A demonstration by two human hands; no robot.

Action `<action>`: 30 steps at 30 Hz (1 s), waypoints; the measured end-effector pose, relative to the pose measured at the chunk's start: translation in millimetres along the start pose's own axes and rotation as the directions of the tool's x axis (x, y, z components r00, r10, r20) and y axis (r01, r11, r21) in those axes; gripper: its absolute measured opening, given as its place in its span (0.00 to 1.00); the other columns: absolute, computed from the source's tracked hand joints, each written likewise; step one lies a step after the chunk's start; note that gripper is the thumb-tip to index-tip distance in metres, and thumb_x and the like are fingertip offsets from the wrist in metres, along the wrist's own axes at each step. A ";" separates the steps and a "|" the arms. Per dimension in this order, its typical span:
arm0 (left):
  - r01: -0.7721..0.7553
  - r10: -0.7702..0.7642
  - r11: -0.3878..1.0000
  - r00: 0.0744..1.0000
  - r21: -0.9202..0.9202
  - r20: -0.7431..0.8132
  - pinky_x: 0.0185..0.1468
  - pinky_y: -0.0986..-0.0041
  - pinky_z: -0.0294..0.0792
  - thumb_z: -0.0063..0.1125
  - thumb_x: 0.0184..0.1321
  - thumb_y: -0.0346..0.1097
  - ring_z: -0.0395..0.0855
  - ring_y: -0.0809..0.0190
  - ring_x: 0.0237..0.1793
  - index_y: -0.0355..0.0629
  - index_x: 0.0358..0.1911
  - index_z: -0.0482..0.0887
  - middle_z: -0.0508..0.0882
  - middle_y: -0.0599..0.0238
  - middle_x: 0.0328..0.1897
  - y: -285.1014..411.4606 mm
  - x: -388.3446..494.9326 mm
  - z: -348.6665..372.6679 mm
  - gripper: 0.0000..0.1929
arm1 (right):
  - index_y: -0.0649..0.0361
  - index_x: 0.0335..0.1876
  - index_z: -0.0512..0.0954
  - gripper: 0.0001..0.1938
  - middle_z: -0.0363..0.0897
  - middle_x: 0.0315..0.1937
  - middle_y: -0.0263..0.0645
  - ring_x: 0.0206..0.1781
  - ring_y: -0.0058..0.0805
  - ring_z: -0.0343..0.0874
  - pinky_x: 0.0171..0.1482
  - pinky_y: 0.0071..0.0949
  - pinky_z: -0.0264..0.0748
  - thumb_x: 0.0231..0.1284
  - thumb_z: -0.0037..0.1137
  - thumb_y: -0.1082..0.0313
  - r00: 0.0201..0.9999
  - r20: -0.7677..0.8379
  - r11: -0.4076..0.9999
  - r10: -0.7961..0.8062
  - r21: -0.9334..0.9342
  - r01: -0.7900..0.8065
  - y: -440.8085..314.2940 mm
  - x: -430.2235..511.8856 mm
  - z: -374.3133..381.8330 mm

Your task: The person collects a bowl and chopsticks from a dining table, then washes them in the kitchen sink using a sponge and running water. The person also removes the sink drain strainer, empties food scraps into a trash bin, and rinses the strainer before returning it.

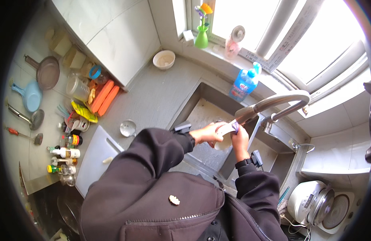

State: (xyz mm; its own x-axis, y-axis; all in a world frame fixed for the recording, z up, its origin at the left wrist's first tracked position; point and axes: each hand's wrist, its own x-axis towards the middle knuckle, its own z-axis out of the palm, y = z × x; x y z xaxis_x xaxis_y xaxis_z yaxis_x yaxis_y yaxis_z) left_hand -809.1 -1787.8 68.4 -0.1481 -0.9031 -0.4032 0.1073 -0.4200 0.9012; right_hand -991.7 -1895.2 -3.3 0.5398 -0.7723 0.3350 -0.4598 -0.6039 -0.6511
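A white bowl (224, 143) is tilted between my two hands, over the steel sink (214, 155) and just below the spout of the gooseneck faucet (280, 98). My left hand (210, 133) grips the bowl from the left. From the right, my right hand (240, 142) closes on its edge. A purple patch (234, 127) shows at the top beside my right fingers; whether it is part of the bowl or a separate thing is unclear. Water seems to run from the spout onto the bowl. My fingers hide much of the bowl.
Left of the sink are a ladle (128, 128) and a white cutting board (96, 159) with a pale piece on it. Behind stands another white bowl (164, 59). A blue detergent bottle (243, 85) is by the window. Seasoning bottles (69, 152) line the left wall; a rice cooker (305, 200) sits right.
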 end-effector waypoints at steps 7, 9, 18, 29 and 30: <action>-0.009 0.010 0.999 1.000 0.051 -0.019 0.46 0.59 0.82 0.71 0.47 0.36 0.70 0.51 0.62 0.52 0.72 0.54 0.65 0.55 0.65 -7.5 -10.4 4.9 0.48 | 0.60 0.43 0.81 0.09 0.85 0.39 0.44 0.40 0.38 0.84 0.44 0.32 0.78 0.57 0.59 0.70 0.781 0.232 0.756 0.579 0.206 -0.621 -16.5 -22.0 7.6; 0.109 -0.108 0.953 0.994 0.283 -0.017 0.41 0.59 0.84 0.72 0.46 0.36 0.72 0.51 0.61 0.52 0.72 0.54 0.65 0.54 0.66 -7.7 -5.0 2.2 0.48 | 0.60 0.42 0.80 0.12 0.83 0.36 0.45 0.40 0.45 0.83 0.46 0.37 0.77 0.49 0.60 0.74 0.999 0.036 0.998 -0.005 0.061 0.002 -18.9 -18.3 6.2; -0.073 0.105 0.977 0.983 0.200 -0.151 0.39 0.61 0.84 0.77 0.45 0.42 0.72 0.51 0.60 0.53 0.71 0.56 0.65 0.55 0.62 -14.7 2.6 17.7 0.50 | 0.58 0.42 0.81 0.10 0.83 0.37 0.50 0.40 0.47 0.83 0.43 0.35 0.78 0.53 0.64 0.68 0.817 0.212 0.738 0.537 0.351 -0.576 -20.8 -13.3 -9.6; -0.165 0.307 0.831 0.932 0.532 -0.190 0.43 0.61 0.82 0.75 0.46 0.41 0.66 0.50 0.65 0.54 0.72 0.54 0.62 0.53 0.67 -19.8 10.4 20.3 0.50 | 0.58 0.46 0.80 0.14 0.83 0.38 0.48 0.40 0.50 0.81 0.42 0.34 0.78 0.53 0.62 0.69 0.796 0.292 0.589 0.530 0.549 -0.593 -13.9 -8.3 -10.4; -0.196 0.285 0.889 0.944 0.414 -0.165 0.43 0.61 0.82 0.75 0.47 0.40 0.67 0.50 0.64 0.54 0.72 0.54 0.62 0.54 0.67 -16.4 11.6 15.3 0.49 | 0.58 0.45 0.80 0.13 0.83 0.39 0.47 0.40 0.50 0.81 0.43 0.35 0.78 0.53 0.61 0.70 0.892 0.118 0.790 0.437 0.423 -0.443 -13.5 -6.7 -9.8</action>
State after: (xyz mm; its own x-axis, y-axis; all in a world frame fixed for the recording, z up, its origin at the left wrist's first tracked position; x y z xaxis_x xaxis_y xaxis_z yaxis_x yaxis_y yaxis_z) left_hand -827.6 -1790.0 51.4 0.0531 -0.9873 -0.1498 -0.2824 -0.1587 0.9461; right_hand -996.0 -1883.8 10.0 0.3635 -0.9292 -0.0659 -0.3042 -0.0515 -0.9512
